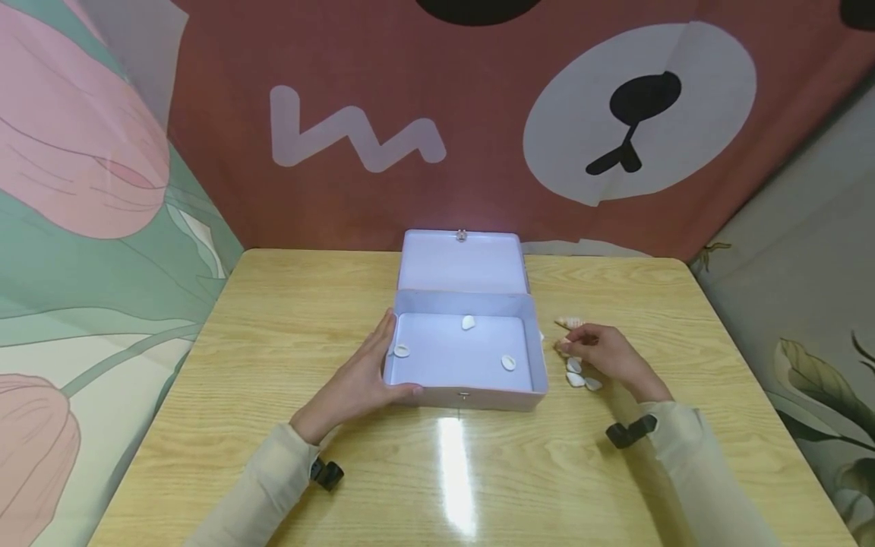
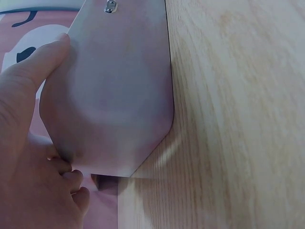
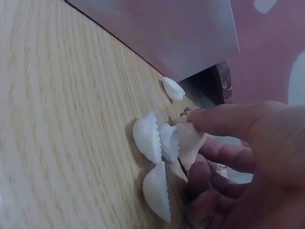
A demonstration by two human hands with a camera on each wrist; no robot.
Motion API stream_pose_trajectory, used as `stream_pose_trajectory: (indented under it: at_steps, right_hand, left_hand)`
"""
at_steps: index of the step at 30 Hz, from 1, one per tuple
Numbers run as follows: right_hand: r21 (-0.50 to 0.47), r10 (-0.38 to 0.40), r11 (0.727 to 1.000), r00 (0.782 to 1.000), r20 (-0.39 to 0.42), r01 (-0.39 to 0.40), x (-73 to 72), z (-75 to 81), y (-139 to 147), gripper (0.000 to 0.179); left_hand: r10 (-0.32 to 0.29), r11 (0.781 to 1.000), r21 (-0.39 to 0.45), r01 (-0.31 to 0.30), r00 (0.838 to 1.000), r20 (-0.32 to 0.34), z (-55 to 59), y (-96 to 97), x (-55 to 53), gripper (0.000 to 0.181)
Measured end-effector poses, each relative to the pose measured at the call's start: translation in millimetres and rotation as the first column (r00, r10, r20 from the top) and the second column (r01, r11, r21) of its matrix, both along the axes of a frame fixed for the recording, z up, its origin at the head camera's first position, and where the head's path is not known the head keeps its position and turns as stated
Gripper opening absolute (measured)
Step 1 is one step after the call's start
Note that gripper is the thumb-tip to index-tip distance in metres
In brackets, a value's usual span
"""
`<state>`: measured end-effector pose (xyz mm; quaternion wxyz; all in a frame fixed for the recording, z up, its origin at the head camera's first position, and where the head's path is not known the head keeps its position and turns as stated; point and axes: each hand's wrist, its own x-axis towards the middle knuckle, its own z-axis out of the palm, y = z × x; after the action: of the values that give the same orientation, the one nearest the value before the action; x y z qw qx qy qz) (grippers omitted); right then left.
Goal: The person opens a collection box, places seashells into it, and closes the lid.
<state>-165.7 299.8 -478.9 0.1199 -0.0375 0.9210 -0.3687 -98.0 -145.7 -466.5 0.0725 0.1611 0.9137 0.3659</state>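
Note:
A tin box point(image 1: 465, 399) stands with its lid point(image 1: 461, 262) raised, pale lavender inside and pinkish outside. Three small white shells lie in it, one a shell point(image 1: 468, 323) near the back. My left hand point(image 1: 362, 384) grips the box's front left corner, thumb along the front wall and fingers at the left side. To the right of the box, my right hand point(image 1: 611, 355) pinches a cream-coloured spiral seashell point(image 3: 188, 143) between thumb and fingers, low over the table. Beside it lie white ribbed shells point(image 3: 148, 138), and another white shell point(image 3: 173, 89) sits near the box wall.
A striped shell point(image 1: 571, 322) lies just beyond my right hand. The wooden table point(image 1: 307, 304) reaches back to a red printed cloth point(image 1: 355, 205) hanging behind the lid. A metal latch point(image 2: 110, 6) sits on the box's front wall.

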Motion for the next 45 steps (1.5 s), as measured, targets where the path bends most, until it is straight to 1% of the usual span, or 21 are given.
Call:
stream_pose_trajectory:
  at_steps: [3, 9, 12, 15, 20, 22, 24, 26, 28, 31, 34, 35, 37, 39, 40, 42, 45]
  right_hand:
    - [-0.002, 0.012, 1.000, 1.000, -0.015, -0.012, 0.7, -0.2, 1.5, 0.033]
    - [0.073, 0.078, 0.995, 0.994, -0.082, -0.072, 2.4, -1.1, 1.3, 0.031]
    - [0.076, 0.083, 0.994, 0.993, -0.085, -0.077, 4.3, 0.2, 0.6, 0.030]
    - [0.052, 0.048, 0.998, 0.998, -0.052, -0.045, 6.0, 3.3, 2.5, 0.034]
    - [0.009, -0.041, 0.999, 0.999, 0.004, 0.041, 6.8, 11.5, 10.4, 0.047]
    - [-0.031, -0.071, 0.997, 0.997, 0.016, 0.071, 6.2, 15.4, 13.1, 0.051]
    - [-0.101, -0.088, 0.991, 0.995, 0.041, 0.092, 5.4, 19.1, 14.8, 0.053]
    - [-0.218, -0.096, 0.970, 0.992, 0.079, 0.111, 4.9, 22.5, 15.9, 0.053]
    - [-0.342, -0.089, 0.932, 0.989, 0.117, 0.124, 4.2, 25.7, 15.9, 0.052]
    - [-0.524, -0.058, 0.840, 0.984, 0.170, 0.140, 3.2, 29.8, 15.1, 0.040]
    - [-0.645, -0.011, 0.753, 0.982, 0.187, 0.131, 2.6, 33.9, 11.5, 0.028]
    - [-0.674, 0.009, 0.729, 0.982, 0.187, 0.122, 2.2, 35.0, 10.3, 0.025]
    - [-0.714, 0.048, 0.694, 0.983, 0.176, 0.094, 1.6, 37.7, 7.1, 0.025]
    - [-0.741, 0.084, 0.668, 0.982, 0.167, 0.069, 0.8, 40.7, 3.0, 0.026]
    - [-0.745, 0.094, 0.664, 0.982, 0.163, 0.060, 0.6, 42.3, 0.6, 0.027]
    - [-0.745, 0.108, 0.666, 0.982, 0.158, 0.047, -0.4, 45.4, -4.1, 0.028]
    - [-0.738, 0.113, 0.674, 0.982, 0.151, 0.036, -2.2, 49.8, -12.3, 0.027]
  left_hand:
    - [-0.001, 1.000, 0.001, 0.001, 1.000, -0.005, -0.8, -0.3, -0.4, 0.134]
    - [0.000, 1.000, 0.004, 0.000, 1.000, -0.001, 1.5, -0.1, 0.0, 0.135]
    - [0.000, 1.000, 0.001, 0.000, 1.000, 0.000, 1.3, 0.2, -0.1, 0.135]
    - [0.000, 1.000, -0.003, 0.000, 1.000, 0.004, 1.0, 0.4, -0.2, 0.134]
    - [0.002, 1.000, -0.005, -0.002, 1.000, 0.003, 1.7, 0.5, 0.4, 0.135]
    - [0.002, 1.000, -0.002, -0.002, 1.000, 0.001, 1.9, 0.6, 0.4, 0.135]
    - [0.001, 1.000, -0.003, -0.001, 1.000, -0.001, 1.5, 0.4, 0.3, 0.135]
    - [0.000, 1.000, 0.000, 0.000, 1.000, 0.003, 1.5, 0.3, 0.2, 0.135]
    - [0.001, 1.000, 0.001, -0.001, 1.000, 0.003, 1.3, 0.2, 0.2, 0.135]
    - [0.000, 1.000, 0.001, 0.000, 1.000, 0.005, 1.8, 0.5, 0.2, 0.135]
    - [0.000, 1.000, -0.007, 0.000, 1.000, 0.004, 1.7, 0.6, 0.2, 0.135]
    - [0.001, 1.000, -0.009, 0.000, 1.000, 0.005, 1.7, 0.7, 0.1, 0.135]
    - [0.001, 1.000, -0.012, -0.001, 1.000, 0.005, 1.8, 0.7, 0.0, 0.134]
    - [0.002, 1.000, -0.012, -0.002, 1.000, 0.007, 2.1, 0.8, 0.1, 0.134]
    - [0.002, 1.000, -0.011, -0.002, 1.000, 0.008, 2.5, 0.8, 0.2, 0.134]
    - [0.003, 1.000, -0.011, -0.003, 1.000, 0.006, 2.3, 0.8, 0.0, 0.134]
    - [0.003, 1.000, -0.010, -0.003, 1.000, 0.005, 2.1, 0.9, 0.0, 0.134]
